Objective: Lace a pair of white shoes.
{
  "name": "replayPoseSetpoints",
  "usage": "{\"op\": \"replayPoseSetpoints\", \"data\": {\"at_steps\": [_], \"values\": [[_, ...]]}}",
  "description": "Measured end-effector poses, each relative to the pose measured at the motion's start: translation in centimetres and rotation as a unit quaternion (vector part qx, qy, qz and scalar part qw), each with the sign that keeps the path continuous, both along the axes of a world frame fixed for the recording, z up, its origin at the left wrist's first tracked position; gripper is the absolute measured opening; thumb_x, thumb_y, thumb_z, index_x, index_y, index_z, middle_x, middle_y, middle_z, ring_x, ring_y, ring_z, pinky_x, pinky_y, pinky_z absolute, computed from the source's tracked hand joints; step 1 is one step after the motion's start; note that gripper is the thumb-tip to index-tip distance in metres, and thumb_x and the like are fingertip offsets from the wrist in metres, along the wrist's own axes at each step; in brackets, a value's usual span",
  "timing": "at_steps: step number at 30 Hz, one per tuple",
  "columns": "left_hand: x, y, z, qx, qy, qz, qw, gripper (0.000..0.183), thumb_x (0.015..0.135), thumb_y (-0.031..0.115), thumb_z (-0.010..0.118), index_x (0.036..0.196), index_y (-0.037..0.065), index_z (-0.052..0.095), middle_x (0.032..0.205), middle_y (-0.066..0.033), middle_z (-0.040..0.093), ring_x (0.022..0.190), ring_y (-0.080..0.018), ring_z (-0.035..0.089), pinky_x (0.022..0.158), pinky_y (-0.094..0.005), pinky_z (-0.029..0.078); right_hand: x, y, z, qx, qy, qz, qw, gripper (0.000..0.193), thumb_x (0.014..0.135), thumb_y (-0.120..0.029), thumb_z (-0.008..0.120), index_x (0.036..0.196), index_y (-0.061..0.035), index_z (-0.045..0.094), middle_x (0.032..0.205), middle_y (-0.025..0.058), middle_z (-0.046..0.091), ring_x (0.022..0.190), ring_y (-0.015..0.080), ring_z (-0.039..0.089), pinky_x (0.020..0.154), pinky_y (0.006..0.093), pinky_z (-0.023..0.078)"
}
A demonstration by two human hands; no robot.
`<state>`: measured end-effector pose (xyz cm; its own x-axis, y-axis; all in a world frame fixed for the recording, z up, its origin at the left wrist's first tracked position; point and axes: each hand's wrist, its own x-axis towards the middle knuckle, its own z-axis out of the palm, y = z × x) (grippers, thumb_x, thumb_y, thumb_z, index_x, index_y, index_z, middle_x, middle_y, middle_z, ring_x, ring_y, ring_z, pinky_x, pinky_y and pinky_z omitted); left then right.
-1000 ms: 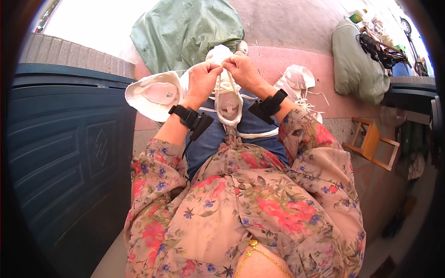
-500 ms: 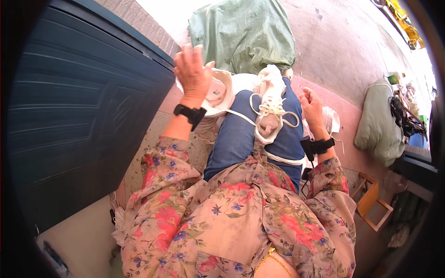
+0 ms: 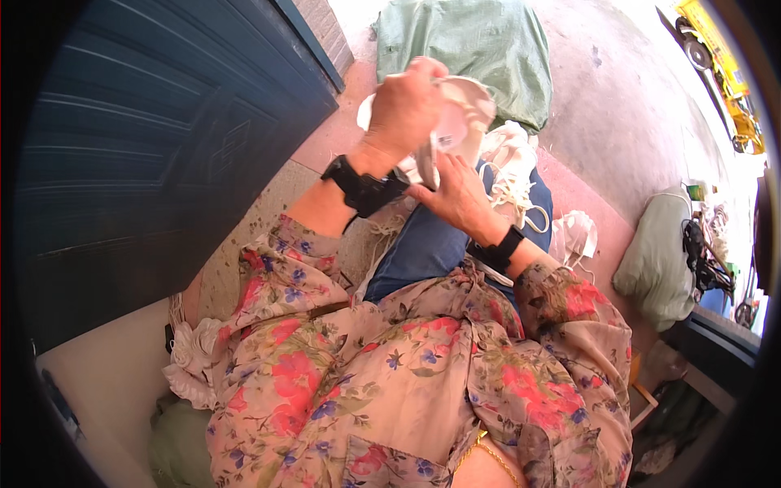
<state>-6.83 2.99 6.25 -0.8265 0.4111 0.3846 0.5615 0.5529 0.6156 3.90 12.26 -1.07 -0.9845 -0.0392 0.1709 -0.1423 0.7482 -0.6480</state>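
Note:
Over my left knee I hold up a white shoe upper [image 3: 473,99], partly smeared by motion. My left hand [image 3: 405,112] is closed on its top edge, with the wrist bent over it. Lower down, my right hand [image 3: 462,195] grips the near edge of the same piece, thumb toward me and fingers along its side. To the right, another white shoe upper [image 3: 509,150] lies across my legs, with loose white laces [image 3: 514,193] looped over it. My hands hide part of the held piece.
A green woven sack [image 3: 464,49] stands beyond my knees. A dark blue door [image 3: 163,154] is close on the left. More white pieces [image 3: 574,237] lie by my right leg. A pale green sack [image 3: 655,252] and a yellow vehicle [image 3: 716,57] are farther right.
Both hands were apart and holding nothing; now they have come together on the white shoe upper and lifted it. The view has shifted slightly left.

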Motion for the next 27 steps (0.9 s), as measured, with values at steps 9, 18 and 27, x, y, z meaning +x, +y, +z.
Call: {"op": "replayPoseSetpoints", "data": {"at_steps": [9,18,27], "values": [[1.7,-3.2,-9.4,0.329,-0.584,0.014,0.742,0.029,0.083,0.002,0.047,0.111,-0.003,0.044,0.095,-0.0078,0.056,0.084,-0.0138,0.055,0.077,-0.023,0.044,-0.5,2.8,-0.5,-0.35,-0.014,-0.134,0.927,0.03,0.087,-0.023,0.052,0.097,0.0038,0.057,0.082,0.0152,0.062,0.075,0.0224,0.059,0.066,0.0329,0.045],[2.5,-2.4,-15.6,0.138,-0.507,-0.081,0.847,0.033,0.079,0.006,0.049,0.109,-0.006,0.045,0.088,-0.0079,0.058,0.08,-0.0123,0.054,0.072,-0.0235,0.044,2.0,4.1,0.5,-0.54,-0.11,-0.152,0.82,0.037,0.086,-0.026,0.055,0.111,0.0016,0.049,0.102,0.0076,0.056,0.09,0.0139,0.052,0.078,0.0276,0.043],[3.9,-0.6,-17.1,0.208,-0.491,-0.114,0.838,0.044,0.079,0.02,0.057,0.113,-0.005,0.042,0.09,-0.0096,0.056,0.078,-0.0137,0.054,0.068,-0.026,0.045,3.8,6.1,-2.3,-0.748,-0.101,-0.143,0.641,0.042,0.085,-0.019,0.058,0.119,-0.0014,0.043,0.111,0.0089,0.053,0.098,0.0185,0.054,0.082,0.0329,0.047]]}}
